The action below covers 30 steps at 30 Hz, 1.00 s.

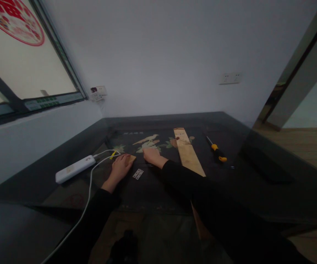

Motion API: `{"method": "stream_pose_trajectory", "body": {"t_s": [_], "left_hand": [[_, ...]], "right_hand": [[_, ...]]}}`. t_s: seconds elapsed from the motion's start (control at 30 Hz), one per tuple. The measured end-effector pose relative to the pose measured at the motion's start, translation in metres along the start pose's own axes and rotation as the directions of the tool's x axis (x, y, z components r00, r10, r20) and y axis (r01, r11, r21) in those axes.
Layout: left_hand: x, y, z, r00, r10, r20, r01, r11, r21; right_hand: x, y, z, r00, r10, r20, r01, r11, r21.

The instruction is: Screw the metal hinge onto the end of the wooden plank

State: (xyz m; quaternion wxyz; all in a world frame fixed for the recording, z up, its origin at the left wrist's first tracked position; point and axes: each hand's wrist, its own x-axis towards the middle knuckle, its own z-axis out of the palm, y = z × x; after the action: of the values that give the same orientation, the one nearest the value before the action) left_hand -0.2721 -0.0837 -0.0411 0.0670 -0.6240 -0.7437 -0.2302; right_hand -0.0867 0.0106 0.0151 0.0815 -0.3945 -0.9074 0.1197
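My left hand (120, 168) is pressed over a small piece of wood (132, 159) on the dark tabletop, its fingers curled across the top. Only the right end of the wood shows past them. To the right, my right hand (152, 156) is closed in a fist just above the table, over the painted bird and flowers. Whatever its fingers may hold is hidden. A metal hinge (138, 174) with screw holes lies flat between my forearms. Right of my right hand is a long wooden board (188, 152), partly covered by my sleeve.
Farther right lies a screwdriver (216, 150) with a yellow and black handle. A white power strip (76, 169) sits at the left, its white cable (90, 183) running past my left hand and off the front edge. A wall stands behind the table (153, 123).
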Motion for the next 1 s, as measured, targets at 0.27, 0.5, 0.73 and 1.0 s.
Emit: {"method": "stream_pose_trajectory", "body": {"t_s": [0.27, 0.5, 0.73, 1.0], "left_hand": [[0.003, -0.011, 0.011, 0.999, 0.05, -0.008, -0.05, 0.998, -0.043], [0.002, -0.011, 0.011, 0.998, 0.059, -0.007, -0.06, 0.996, -0.061], [0.004, -0.009, 0.01, 0.995, 0.094, -0.023, -0.096, 0.988, -0.125], [0.005, -0.004, 0.01, 0.993, 0.114, -0.035, -0.119, 0.976, -0.185]], "right_hand": [[0.002, 0.023, -0.014, 0.998, 0.005, 0.057, -0.013, 0.99, 0.142], [-0.005, 0.027, -0.026, 0.993, 0.045, 0.111, -0.073, 0.961, 0.265], [-0.008, 0.032, -0.043, 0.995, 0.022, 0.098, -0.052, 0.95, 0.308], [-0.033, 0.071, -0.065, 0.994, -0.067, -0.087, 0.089, 0.957, 0.277]]}}
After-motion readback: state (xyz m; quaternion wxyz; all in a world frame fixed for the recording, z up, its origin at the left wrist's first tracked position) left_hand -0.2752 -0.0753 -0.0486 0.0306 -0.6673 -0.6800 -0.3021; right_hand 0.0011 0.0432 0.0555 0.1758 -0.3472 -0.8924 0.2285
